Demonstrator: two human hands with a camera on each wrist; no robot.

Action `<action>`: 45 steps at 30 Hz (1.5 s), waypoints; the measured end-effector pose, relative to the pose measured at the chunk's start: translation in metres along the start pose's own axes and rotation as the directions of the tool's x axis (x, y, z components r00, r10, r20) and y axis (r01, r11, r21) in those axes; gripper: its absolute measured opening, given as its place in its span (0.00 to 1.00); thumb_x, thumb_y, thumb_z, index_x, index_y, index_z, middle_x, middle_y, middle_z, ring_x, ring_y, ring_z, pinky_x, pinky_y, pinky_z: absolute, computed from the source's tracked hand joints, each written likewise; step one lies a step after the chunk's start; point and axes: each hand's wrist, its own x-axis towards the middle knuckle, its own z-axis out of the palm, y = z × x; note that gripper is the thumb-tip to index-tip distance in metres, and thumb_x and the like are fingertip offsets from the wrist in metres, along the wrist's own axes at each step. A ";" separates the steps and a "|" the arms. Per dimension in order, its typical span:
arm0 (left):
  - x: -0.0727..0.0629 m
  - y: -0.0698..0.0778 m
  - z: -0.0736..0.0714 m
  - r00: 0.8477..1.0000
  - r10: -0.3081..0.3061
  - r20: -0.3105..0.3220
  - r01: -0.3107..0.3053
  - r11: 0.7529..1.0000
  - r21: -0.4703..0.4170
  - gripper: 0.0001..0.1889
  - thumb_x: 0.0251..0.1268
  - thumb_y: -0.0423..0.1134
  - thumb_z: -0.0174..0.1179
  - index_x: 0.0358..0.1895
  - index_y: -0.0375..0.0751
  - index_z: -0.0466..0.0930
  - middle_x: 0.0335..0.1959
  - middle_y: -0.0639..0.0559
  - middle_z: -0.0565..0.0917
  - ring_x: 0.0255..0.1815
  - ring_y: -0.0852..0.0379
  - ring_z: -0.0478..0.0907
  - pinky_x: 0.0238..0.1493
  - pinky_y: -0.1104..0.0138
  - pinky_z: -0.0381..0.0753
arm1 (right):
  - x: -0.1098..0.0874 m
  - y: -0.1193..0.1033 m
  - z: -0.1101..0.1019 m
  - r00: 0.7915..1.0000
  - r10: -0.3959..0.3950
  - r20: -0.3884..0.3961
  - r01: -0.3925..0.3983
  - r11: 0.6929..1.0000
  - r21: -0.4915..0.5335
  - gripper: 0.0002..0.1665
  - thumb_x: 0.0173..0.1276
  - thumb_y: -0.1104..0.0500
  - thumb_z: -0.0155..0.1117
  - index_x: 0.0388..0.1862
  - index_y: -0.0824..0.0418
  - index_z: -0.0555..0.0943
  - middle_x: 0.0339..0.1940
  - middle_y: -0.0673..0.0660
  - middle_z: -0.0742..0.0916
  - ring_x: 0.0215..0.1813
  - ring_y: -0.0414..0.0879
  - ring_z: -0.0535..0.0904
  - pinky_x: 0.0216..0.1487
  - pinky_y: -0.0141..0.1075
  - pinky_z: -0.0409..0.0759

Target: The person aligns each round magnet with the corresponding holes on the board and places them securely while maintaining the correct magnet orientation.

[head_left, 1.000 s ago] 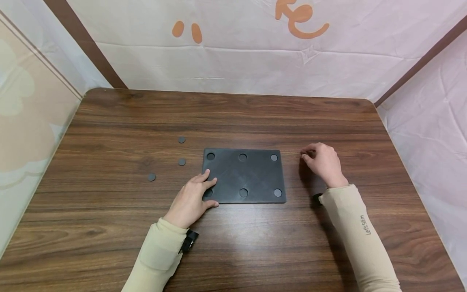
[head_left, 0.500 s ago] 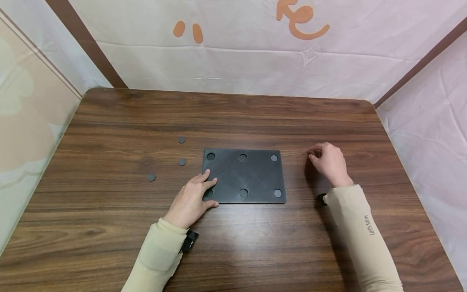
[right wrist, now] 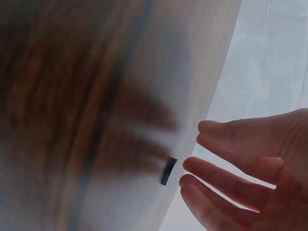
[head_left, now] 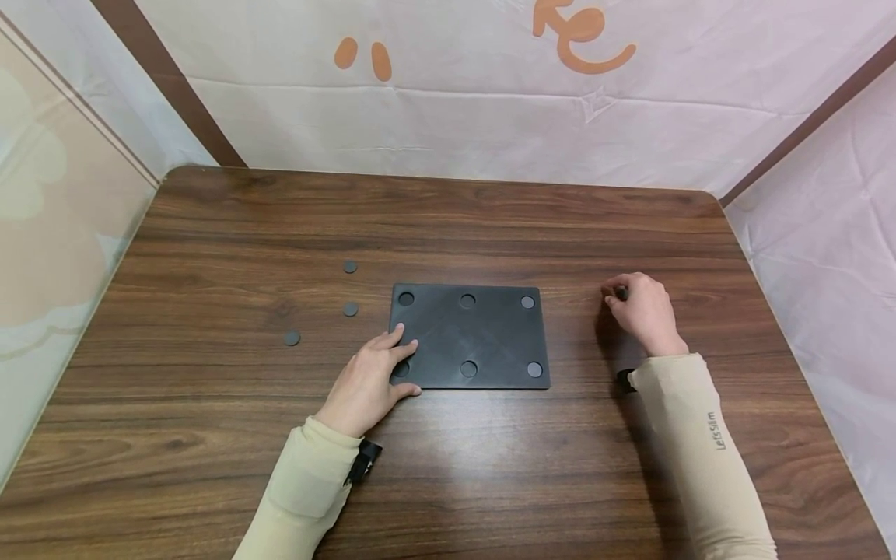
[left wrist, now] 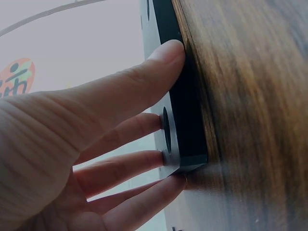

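My left hand (head_left: 367, 377) rests at the near-left corner of a flat black plate (head_left: 483, 334). The left wrist view shows its thumb (left wrist: 166, 55) along the near edge and its fairly straight fingers on the top face and left side. Round recesses mark the plate; the two at its right end hold grey discs (head_left: 535, 369). My right hand (head_left: 642, 307) hovers over the table right of the plate, fingers slightly bent. Below its fingertips lies a small black disc (right wrist: 168, 172), with a gap to them in the right wrist view.
Three loose dark discs (head_left: 351, 309) lie left of the plate on the brown wooden table (head_left: 448, 233). White printed cloth (head_left: 455, 117) hangs behind the table and at both sides. Beige sleeves (head_left: 682, 420) cover both forearms.
My right hand has shifted rightward, farther from the plate, and the black disc now shows between thumb and fingers in the head view. My left hand and the plate keep their places.
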 end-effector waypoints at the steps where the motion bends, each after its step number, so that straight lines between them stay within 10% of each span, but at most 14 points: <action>1: 0.000 0.000 0.000 1.000 0.000 0.000 0.000 1.000 0.000 0.33 0.46 0.38 0.74 0.60 0.33 0.77 0.67 0.34 0.69 0.67 0.35 0.67 0.60 0.46 0.73 | 0.000 0.000 -0.001 1.000 0.006 0.001 -0.006 1.000 -0.004 0.16 0.67 0.65 0.58 0.52 0.69 0.82 0.51 0.73 0.82 0.47 0.67 0.79 0.43 0.58 0.77; 45: -0.001 -0.001 0.002 1.000 0.001 -0.007 -0.001 1.000 -0.003 0.33 0.46 0.38 0.75 0.60 0.34 0.77 0.67 0.34 0.69 0.67 0.36 0.67 0.60 0.45 0.74 | 0.004 0.010 -0.004 0.998 0.057 0.007 -0.056 0.993 -0.107 0.15 0.63 0.63 0.61 0.48 0.69 0.83 0.42 0.68 0.85 0.44 0.66 0.81 0.40 0.59 0.78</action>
